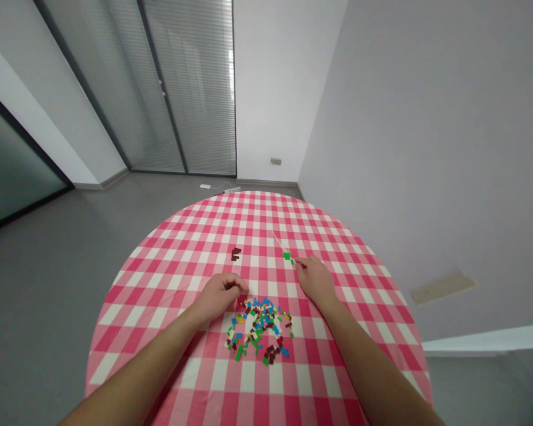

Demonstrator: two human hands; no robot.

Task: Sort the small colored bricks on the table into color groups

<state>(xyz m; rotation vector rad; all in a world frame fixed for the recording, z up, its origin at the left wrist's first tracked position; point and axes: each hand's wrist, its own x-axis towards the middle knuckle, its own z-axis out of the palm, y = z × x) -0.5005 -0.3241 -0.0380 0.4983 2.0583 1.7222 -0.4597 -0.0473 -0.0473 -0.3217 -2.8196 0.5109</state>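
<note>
A loose pile of small toy building bricks (263, 322), in blue, green, brown, white and yellow, lies on the table in front of me. At its upper left edge is my left hand (220, 294), its fingers curled in and thumb close to them; whether anything is between them is hidden. My right hand (314, 278) reaches beyond the pile with its fingertips pinched at a small green brick (292, 261). Just left of that brick lies a little group of green bricks (286, 255). A separate group of dark brown bricks (236, 254) rests past my left hand.
The round table wears a red and white checked cloth (195, 236). Behind it on the floor are a power strip (232, 190) and a white adapter (205, 186). A plain wall (426, 148) stands at the right, and glass doors with blinds (190, 89) at the back left.
</note>
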